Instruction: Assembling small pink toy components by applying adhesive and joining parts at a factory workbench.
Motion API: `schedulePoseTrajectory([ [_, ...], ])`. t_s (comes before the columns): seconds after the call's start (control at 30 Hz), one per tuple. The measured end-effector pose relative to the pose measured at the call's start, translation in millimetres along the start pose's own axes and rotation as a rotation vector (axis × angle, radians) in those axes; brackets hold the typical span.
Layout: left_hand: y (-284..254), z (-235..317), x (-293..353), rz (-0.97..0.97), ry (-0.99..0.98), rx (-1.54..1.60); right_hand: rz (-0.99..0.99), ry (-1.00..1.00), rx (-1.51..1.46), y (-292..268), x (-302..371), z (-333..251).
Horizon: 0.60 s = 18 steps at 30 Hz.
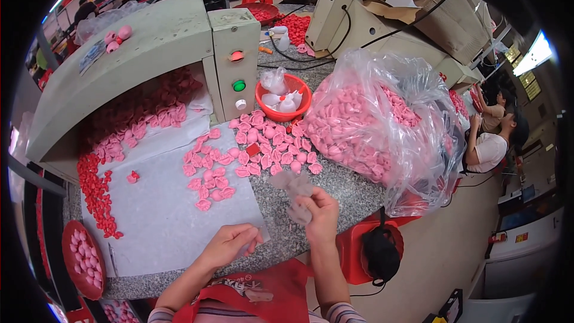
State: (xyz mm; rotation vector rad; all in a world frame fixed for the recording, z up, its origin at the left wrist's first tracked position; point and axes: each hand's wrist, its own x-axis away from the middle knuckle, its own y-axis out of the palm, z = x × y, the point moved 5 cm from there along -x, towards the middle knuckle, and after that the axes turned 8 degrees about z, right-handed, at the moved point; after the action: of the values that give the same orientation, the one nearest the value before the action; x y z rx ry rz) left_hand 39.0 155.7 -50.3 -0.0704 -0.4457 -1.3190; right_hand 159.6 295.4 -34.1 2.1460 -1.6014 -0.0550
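Over the granite worktop's front part, my right hand [321, 210] pinches a crumpled, see-through grey piece of thin film or cloth [293, 186]. To its left, my left hand [232, 244] is closed, thumb against fingers, above the right front corner of a white sheet [155, 203]; a small pale bit shows at its fingertips, too small to name. Beyond both hands lie many small pink moulded pieces [206, 182], some cupped and some round, spread across the sheet and the bare granite. A small red square piece [253, 149] rests among them.
An arched grey machine [137, 36] with buttons covers more pink pieces. Small red pieces [98, 194] line the sheet's left side. A red bowl [306, 107] holds white bottles. Right of it bulges a clear bag [382, 119] of pink pieces. Below stands a red stool [353, 251].
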Motion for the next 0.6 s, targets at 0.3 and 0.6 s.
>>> schedulePoseTrajectory([
  [0.3,-27.0,-9.5,20.3,0.308,0.08,0.207,-0.191,-1.003,1.045,40.0,-74.5,-35.4],
  [0.6,-57.1,-12.3,38.0,0.478,0.196,0.222,-0.301,-1.46,1.726,28.9,-169.9,-48.5],
])
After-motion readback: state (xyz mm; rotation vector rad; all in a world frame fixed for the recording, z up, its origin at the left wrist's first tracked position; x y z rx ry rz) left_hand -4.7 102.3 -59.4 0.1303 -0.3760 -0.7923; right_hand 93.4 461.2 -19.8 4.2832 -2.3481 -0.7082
